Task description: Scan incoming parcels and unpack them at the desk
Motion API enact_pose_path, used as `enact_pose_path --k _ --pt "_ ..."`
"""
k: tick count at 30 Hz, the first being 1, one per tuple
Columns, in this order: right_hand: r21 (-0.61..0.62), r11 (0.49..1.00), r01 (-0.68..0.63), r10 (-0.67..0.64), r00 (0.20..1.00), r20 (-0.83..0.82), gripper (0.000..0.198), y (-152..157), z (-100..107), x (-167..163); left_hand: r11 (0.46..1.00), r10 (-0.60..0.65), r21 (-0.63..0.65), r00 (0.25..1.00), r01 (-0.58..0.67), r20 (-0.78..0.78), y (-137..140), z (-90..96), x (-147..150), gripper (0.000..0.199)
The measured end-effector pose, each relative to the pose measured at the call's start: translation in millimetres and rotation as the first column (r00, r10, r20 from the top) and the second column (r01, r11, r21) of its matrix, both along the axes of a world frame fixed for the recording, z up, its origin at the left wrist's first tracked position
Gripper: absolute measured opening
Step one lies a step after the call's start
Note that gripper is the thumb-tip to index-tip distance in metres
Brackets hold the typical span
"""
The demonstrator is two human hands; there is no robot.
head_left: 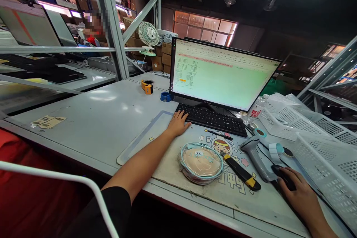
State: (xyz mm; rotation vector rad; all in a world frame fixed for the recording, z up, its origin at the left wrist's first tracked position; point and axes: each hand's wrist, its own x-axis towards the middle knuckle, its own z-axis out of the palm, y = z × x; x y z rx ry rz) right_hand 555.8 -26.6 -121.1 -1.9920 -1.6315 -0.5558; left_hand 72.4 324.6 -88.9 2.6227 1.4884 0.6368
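Note:
My left hand (179,122) rests at the left end of a black keyboard (214,119), fingers spread over the keys. On the right, my right hand (299,189) is wrapped over a black computer mouse (285,178). Beside the mouse lies a grey barcode scanner (258,158). A round clear pouch (201,161) with light blue piping and a beige inside sits on the desk mat (167,167) between my arms. To its right is a black and yellow utility knife (242,173). Behind the keyboard a monitor (217,76) shows a green spreadsheet.
White perforated baskets (320,156) stand along the right side, near a bottle (258,108) and label rolls (276,150). A blue tape roll (166,97), an orange tape measure (147,86) and a green fan (148,35) are further back. A pen (220,135) lies below the keyboard.

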Motion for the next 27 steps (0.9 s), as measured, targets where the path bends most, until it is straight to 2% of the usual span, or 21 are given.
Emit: enact_pose_path --k 5,11,27 --pt "0.044 0.998 -0.048 0.048 0.999 0.001 0.052 3.2 -5.0 7.8 1.000 -0.001 0.008 1.000 0.001 0.004 0.4 -1.5 0.0 0.070" --pt "0.007 0.996 -0.087 0.087 0.996 -0.007 0.048 4.0 -10.7 14.2 1.000 -0.004 -0.007 1.000 0.004 0.000 -0.3 -0.6 -0.2 0.071" --pt "0.027 0.994 -0.110 0.110 0.994 -0.015 0.048 5.9 -12.1 20.1 1.000 0.000 0.025 1.000 0.000 -0.001 -2.0 -1.9 1.6 0.069"
